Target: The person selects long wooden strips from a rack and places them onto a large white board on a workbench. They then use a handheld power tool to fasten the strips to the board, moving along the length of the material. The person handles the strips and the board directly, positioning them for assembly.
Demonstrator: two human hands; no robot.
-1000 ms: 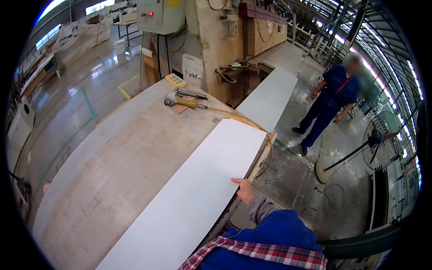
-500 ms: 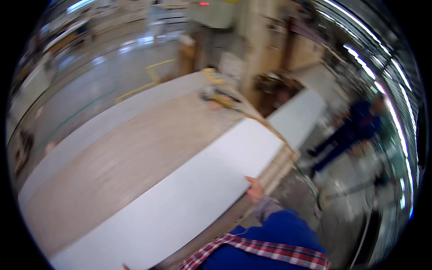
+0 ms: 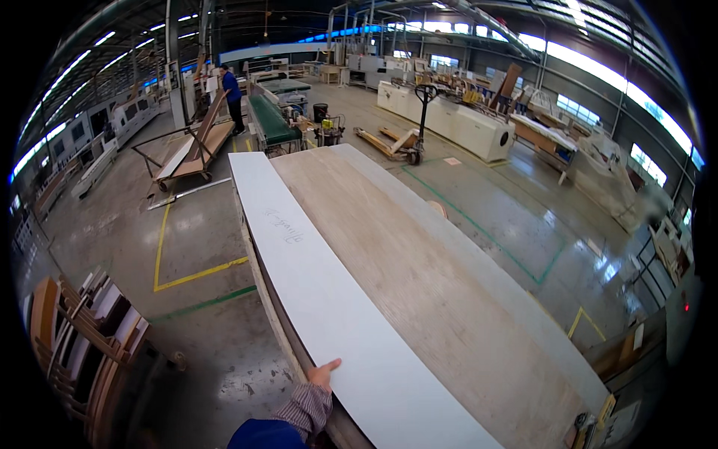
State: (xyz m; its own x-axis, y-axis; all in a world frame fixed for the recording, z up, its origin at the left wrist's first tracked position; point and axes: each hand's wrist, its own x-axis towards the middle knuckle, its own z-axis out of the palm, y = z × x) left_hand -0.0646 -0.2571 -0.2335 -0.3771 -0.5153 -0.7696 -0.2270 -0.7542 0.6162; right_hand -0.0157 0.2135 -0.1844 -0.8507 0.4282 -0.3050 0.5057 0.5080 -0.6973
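A long white board (image 3: 340,299) lies along the left side of a stack, with faint pencil marks near its far end. My left hand (image 3: 323,373) grips the board's left edge at the near part, thumb on the white face and the other fingers mostly hidden at the edge. Beside the white board runs a wood-grain panel (image 3: 419,269), and a pale grey strip (image 3: 479,262) borders it on the right. My right hand is out of view.
Upright boards fill a rack (image 3: 97,337) at the lower left. A pallet jack (image 3: 419,127) and a green-topped conveyor (image 3: 271,120) stand beyond the stack. Far left, a person (image 3: 231,97) stands by a board cart (image 3: 194,153). Small tools (image 3: 585,423) lie at the near right corner.
My view has swung round, bringing the board's other end and the far hall into sight. The right hand has left the picture; the left hand now shows on the board's edge.
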